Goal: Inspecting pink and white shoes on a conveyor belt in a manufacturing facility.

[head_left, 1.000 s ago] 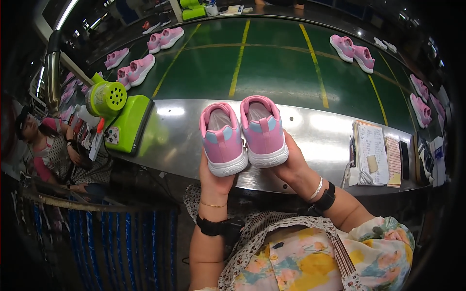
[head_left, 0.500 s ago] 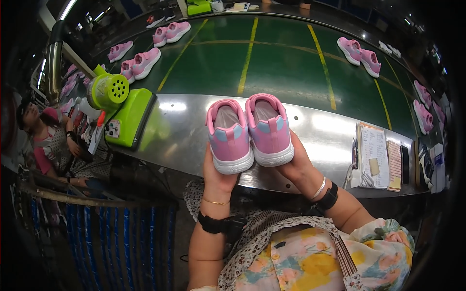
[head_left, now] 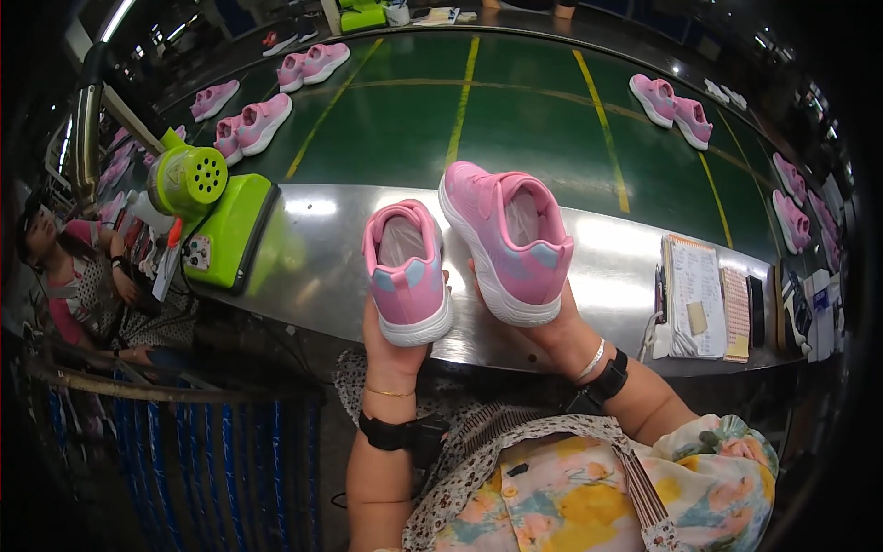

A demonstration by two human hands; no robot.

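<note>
One pink sneaker [head_left: 411, 294] with a white sole and light blue heel patches rests in my left hand [head_left: 394, 354], heel toward me. My right hand [head_left: 558, 333] grips its mate, another pink sneaker [head_left: 510, 248], turned so that its toe points up and to the left and its outer side shows. A gap separates the two shoes, both raised over the steel ledge [head_left: 322, 244]. Most of my fingers are hidden beneath the soles.
Pairs of pink sneakers [head_left: 255, 126] stand on the green conveyor belt [head_left: 529, 120] beyond the ledge. A lime-green machine [head_left: 225, 230] with a round nozzle is at left, near a seated person [head_left: 87, 276]. Notebooks [head_left: 694, 294] and a pen lie at right.
The two sneakers have moved apart. The right one has risen and turned, its toe swinging left; the left one has shifted left and slightly nearer. The view has shifted a little.
</note>
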